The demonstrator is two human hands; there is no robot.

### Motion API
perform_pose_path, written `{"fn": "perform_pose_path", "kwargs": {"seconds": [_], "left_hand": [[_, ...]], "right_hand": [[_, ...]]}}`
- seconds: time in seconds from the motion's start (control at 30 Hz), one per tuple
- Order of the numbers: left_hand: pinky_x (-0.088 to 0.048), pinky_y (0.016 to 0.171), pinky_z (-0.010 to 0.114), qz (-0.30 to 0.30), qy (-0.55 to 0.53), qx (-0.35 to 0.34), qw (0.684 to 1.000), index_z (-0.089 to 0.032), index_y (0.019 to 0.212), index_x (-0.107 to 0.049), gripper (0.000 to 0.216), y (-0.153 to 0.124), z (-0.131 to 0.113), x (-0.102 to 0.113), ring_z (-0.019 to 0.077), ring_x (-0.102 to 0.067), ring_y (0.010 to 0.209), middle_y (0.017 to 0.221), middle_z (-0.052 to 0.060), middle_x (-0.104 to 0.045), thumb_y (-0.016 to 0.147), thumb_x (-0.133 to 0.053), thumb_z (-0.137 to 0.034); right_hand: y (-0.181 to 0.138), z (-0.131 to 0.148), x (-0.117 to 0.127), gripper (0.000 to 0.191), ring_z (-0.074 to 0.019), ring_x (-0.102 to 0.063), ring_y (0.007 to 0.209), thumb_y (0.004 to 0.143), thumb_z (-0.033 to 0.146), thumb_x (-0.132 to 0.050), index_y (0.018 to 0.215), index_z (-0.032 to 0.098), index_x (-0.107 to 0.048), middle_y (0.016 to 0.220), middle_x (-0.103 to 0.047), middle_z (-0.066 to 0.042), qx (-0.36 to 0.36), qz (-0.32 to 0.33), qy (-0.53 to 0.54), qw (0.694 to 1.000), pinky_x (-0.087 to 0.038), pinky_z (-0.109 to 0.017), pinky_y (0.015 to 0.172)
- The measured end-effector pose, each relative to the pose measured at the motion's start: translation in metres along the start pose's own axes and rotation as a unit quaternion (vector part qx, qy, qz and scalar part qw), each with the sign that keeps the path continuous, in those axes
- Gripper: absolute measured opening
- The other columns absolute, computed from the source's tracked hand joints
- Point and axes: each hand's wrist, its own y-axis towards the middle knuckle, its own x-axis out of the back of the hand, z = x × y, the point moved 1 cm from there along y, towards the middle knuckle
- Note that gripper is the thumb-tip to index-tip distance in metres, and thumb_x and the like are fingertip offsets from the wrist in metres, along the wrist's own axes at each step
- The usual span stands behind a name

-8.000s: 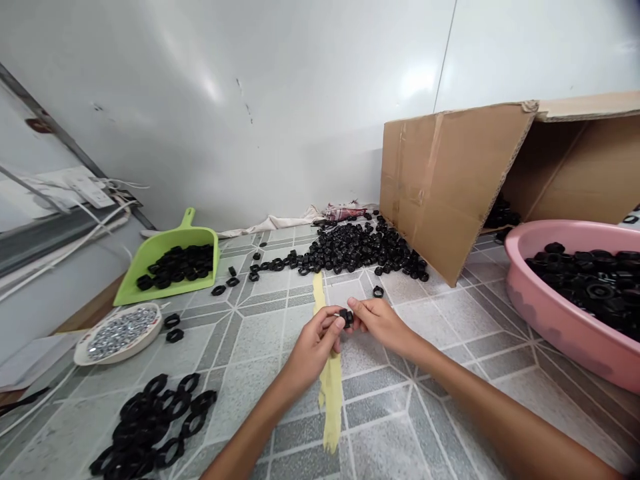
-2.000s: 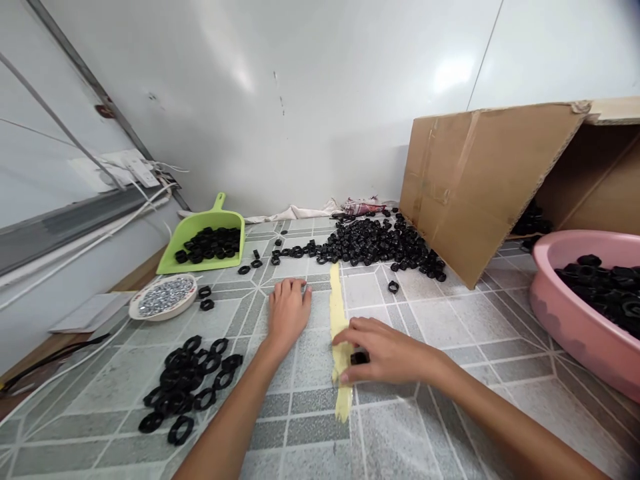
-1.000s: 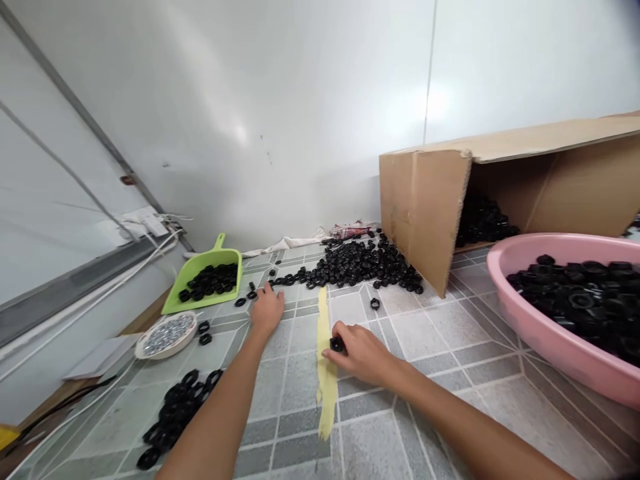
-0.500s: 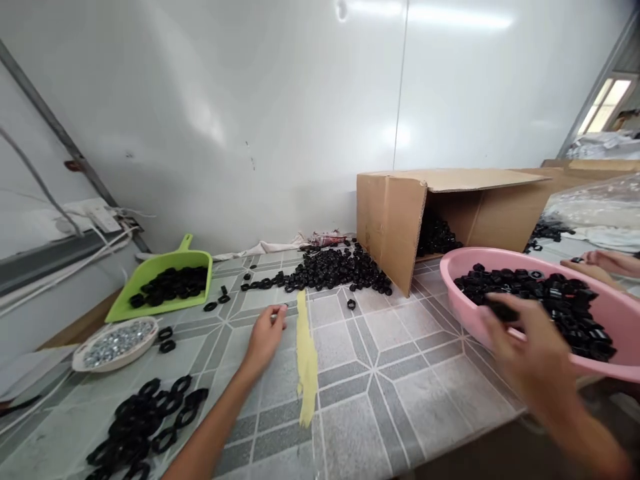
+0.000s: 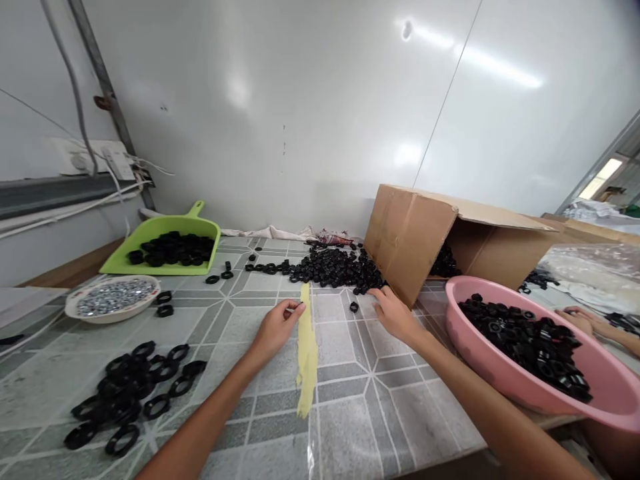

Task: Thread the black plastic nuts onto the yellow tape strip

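Note:
My left hand (image 5: pixel 278 325) is above the table beside the yellow strip (image 5: pixel 307 360), thumb and fingertips pinched together. Anything between them is too small to make out. At the right edge of a heap of small black parts (image 5: pixel 335 265), my right hand (image 5: pixel 396 316) reaches out with index finger and thumb apart. Its fingertips touch or nearly touch the outermost parts. One loose black ring-like part (image 5: pixel 354 307) lies just left of that hand. A pink basin (image 5: pixel 480 360) full of black ring-shaped parts stands to the right of my right forearm.
Behind the right hand a cardboard box (image 5: pixel 400 230) lies on its side with black parts inside. At left are a green dustpan (image 5: pixel 155 267) of black parts, a white dish (image 5: pixel 145 308) of small metal pieces and black rings (image 5: pixel 125 387). Another person's hands (image 5: pixel 590 323) show beyond the basin.
My right hand has left the pink basin, where it held a black part, and moved left to the heap's edge without that part. The left hand stays pinched near the yellow strip. The view has tilted.

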Motion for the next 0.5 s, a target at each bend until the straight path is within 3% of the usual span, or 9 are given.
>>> {"fn": "perform_pose_path", "kwargs": {"seconds": [0.1, 0.23, 0.37, 0.5], "left_hand": [[-0.05, 0.069, 0.03, -0.007, -0.012, -0.001, 1.0, -0.019, 0.101, -0.061, 0.033, -0.002, 0.002, -0.001, 0.018, -0.063, 0.073, 0.098, 0.006, -0.069, 0.084, -0.059, -0.047], [-0.053, 0.073, 0.03, -0.01, -0.029, -0.008, 0.999, -0.021, 0.118, -0.056, 0.039, -0.004, 0.002, -0.001, 0.0166, -0.064, 0.079, 0.115, 0.009, -0.064, 0.083, -0.062, -0.036], [-0.054, 0.074, 0.03, -0.012, -0.05, -0.013, 0.999, -0.021, 0.119, -0.057, 0.038, -0.004, -0.004, -0.004, 0.017, -0.064, 0.083, 0.112, 0.009, -0.063, 0.081, -0.064, -0.027], [-0.053, 0.082, 0.033, -0.017, -0.039, -0.035, 0.998, -0.021, 0.111, -0.061, 0.029, -0.009, -0.012, -0.007, 0.0178, -0.063, 0.087, 0.111, 0.008, -0.061, 0.082, -0.062, -0.023]], "right_hand": [[0.043, 0.008, -0.031, 0.041, -0.0222, -0.057, 0.101, 0.088, 0.002, -0.046, 0.121, 0.022, -0.059, 0.11, -0.056, -0.009, 0.007, 0.042, 0.002, 0.999, -0.042, -0.031, 0.087], [0.077, 0.001, -0.044, 0.03, -0.0228, -0.058, 0.093, 0.079, -0.003, -0.051, 0.099, 0.017, -0.063, 0.098, -0.059, -0.01, -0.003, 0.06, 0.028, 0.998, -0.042, -0.031, 0.08], [0.082, -0.001, -0.041, 0.018, -0.0214, -0.056, 0.085, 0.079, 0.006, -0.053, 0.094, 0.016, -0.059, 0.096, -0.059, -0.01, -0.014, 0.027, 0.086, 0.996, -0.042, -0.032, 0.077], [0.065, 0.027, -0.045, 0.019, -0.0183, -0.056, 0.077, 0.086, 0.024, -0.049, 0.104, 0.017, -0.052, 0.086, -0.059, -0.005, -0.027, -0.023, 0.185, 0.982, -0.046, -0.031, 0.072]]}}
